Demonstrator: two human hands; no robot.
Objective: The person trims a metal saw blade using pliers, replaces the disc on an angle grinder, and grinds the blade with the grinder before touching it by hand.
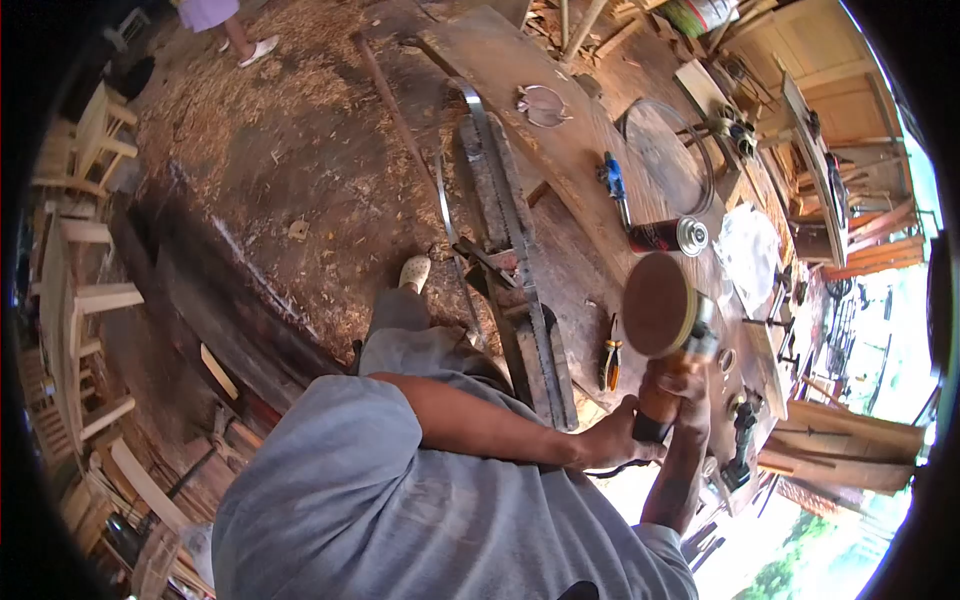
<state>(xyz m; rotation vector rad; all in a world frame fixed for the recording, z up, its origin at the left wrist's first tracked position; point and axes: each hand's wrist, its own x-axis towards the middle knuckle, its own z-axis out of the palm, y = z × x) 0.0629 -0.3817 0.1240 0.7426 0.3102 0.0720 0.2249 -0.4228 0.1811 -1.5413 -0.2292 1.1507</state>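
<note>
My right hand (pixel 682 385) is wrapped round the body of an angle grinder (pixel 658 405), just behind its head. The grinder's round brown disc (pixel 658 305) faces up toward the camera. At the tool's dark rear end my left hand (pixel 608 440) is closed on it. Pliers with orange and black handles (pixel 611 365) lie on the wooden bench (pixel 575 225), left of the disc. Beyond the disc are a gas canister (pixel 690 237) and a blue torch head (pixel 613 178). A long toothed blade (pixel 520 240) runs along a dark wooden support beside my legs.
A wire coil (pixel 712 170), a clear plastic bag (pixel 748 245) and a dark tool (pixel 742 445) lie on the bench. Wooden chair frames (pixel 65 310) stand at far left. Shavings cover the floor. Another person's leg and shoe (pixel 260 50) show at top left.
</note>
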